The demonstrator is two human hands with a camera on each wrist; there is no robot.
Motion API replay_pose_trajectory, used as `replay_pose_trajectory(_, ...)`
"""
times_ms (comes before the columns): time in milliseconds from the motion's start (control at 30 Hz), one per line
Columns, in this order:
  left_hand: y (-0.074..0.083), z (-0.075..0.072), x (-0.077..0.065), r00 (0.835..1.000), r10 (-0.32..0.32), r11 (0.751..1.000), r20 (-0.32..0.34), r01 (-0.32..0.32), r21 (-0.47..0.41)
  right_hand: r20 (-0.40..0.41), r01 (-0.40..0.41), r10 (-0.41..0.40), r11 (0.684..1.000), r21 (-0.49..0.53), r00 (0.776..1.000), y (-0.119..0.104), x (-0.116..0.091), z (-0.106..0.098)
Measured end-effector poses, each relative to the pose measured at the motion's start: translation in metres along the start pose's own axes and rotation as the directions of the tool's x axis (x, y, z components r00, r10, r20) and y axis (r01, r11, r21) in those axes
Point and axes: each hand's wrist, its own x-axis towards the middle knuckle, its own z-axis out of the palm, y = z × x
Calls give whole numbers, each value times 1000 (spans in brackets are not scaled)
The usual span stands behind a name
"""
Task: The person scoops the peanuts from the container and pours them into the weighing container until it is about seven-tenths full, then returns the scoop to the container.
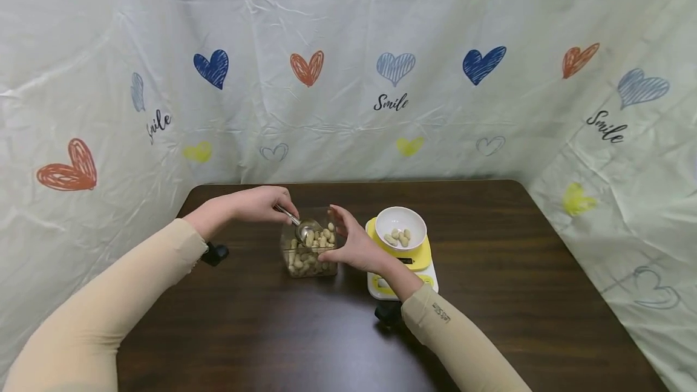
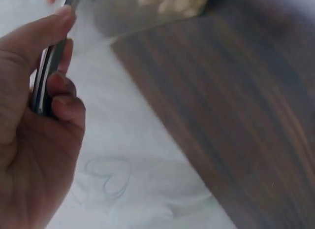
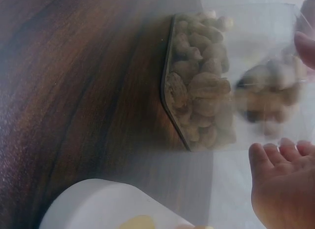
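With the thumb and curled fingers of my left hand (image 1: 260, 203) I grip the handle of a metal scoop (image 1: 306, 230). The handle (image 2: 49, 71) shows along the palm in the left wrist view. Inside a clear plastic container (image 1: 287, 251), the scoop's bowl is tilted among unshelled peanuts (image 1: 307, 264). Through the wall in the right wrist view, several blurred peanuts (image 3: 270, 98) appear at the scoop. My right hand (image 1: 356, 244) holds the container's right side, thumb at the front and fingers toward the back.
Right of the container stands a yellow and white kitchen scale (image 1: 423, 259). It bears a white bowl (image 1: 416, 225) with several peanuts (image 1: 399, 237). The dark wooden table (image 1: 506, 259) meets a white curtain with printed hearts (image 1: 348, 156).
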Motion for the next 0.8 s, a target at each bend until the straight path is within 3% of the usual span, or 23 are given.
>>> replay_pose_trajectory(133, 1, 6, 1, 999, -38, 999, -5, 38, -21, -20, 10, -10, 1000, -6, 1000, 14, 4, 1)
replay_pose_trajectory(500, -11, 8, -8, 997, -7, 999, -80, 4, -41, -42, 14, -14, 1000, 10, 999, 17, 4, 3)
replay_pose_trajectory(800, -16, 4, -16, 997, -50, 991, -57, 42, -126, -45, 16, -15, 1000, 21, 999, 16, 4, 4)
